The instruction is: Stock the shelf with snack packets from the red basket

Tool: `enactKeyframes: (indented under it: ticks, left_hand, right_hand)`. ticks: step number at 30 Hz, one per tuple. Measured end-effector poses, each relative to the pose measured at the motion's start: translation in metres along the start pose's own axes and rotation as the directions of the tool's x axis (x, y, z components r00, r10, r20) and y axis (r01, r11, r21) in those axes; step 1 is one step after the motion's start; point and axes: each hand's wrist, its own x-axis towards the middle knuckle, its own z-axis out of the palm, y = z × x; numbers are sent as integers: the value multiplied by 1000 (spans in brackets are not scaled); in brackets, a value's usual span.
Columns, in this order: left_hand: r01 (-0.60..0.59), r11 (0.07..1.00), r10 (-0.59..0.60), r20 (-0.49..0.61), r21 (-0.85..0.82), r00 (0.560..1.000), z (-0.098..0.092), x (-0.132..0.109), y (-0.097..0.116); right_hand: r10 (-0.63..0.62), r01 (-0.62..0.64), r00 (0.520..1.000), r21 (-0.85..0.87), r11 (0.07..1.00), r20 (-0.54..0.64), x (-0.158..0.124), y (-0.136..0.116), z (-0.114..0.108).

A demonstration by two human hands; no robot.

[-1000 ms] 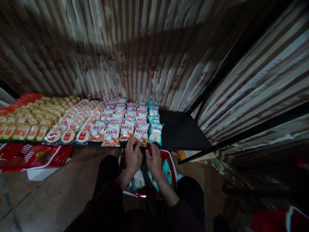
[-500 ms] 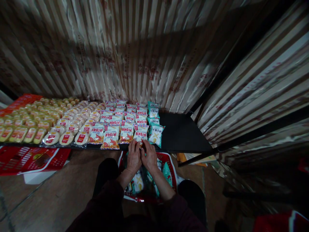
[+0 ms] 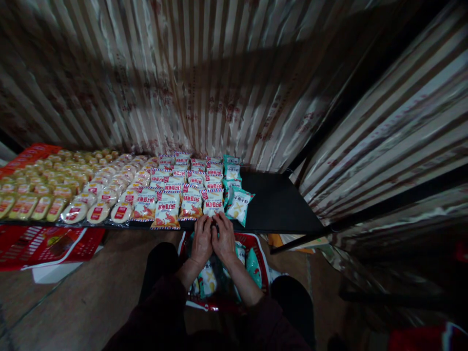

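Note:
At the front edge of the black shelf [image 3: 281,204], my left hand [image 3: 202,239] and my right hand [image 3: 224,238] are side by side. Their curled fingers pinch the lower edge of a white snack bag [image 3: 213,201] with red lettering, which lies in the front row. Immediately right of it, a green-and-white snack bag [image 3: 239,205] lies tilted, its top leaning right. Several similar green bags run in a column behind it. Below my hands, a red basket [image 3: 261,263] holds more green-and-white bags, partly hidden by my forearms.
Left of the bags, rows of round wrapped cakes [image 3: 98,213] and yellow packaged cakes [image 3: 27,207] fill the shelf. A red printed sheet [image 3: 54,243] hangs below the left front edge. Striped curtains [image 3: 219,73] enclose the back and right, with a dark metal bar [image 3: 365,214] at right.
The front green-and-white bag has tipped farther to the right. My hands stay at the same white snack bag, and the view has shifted slightly.

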Motion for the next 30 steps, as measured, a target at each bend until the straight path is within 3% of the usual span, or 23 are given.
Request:
enactKeyframes:
  ticks: [12, 22, 26, 30]
  left_hand:
    - [-106, 994, 105, -35, -8, 994, 1, 2, -6]
    - [-82, 996, 81, 30, 34, 996, 8, 9, -12]
    - [-73, 988, 69, 34, 135, 997, 6, 7, -4]
    - [-89, 946, 80, 40, 310, 996, 4, 8, 3]
  right_hand:
    - [-62, 67, 997, 121, 990, -46, -7, 9, 10]
    - [-120, 120, 993, 82, 989, 1, -1, 7, 1]
    - [-61, 54, 988, -53, 997, -145, -3, 17, -16]
    - [116, -147, 940, -75, 986, -321, 14, 45, -31]
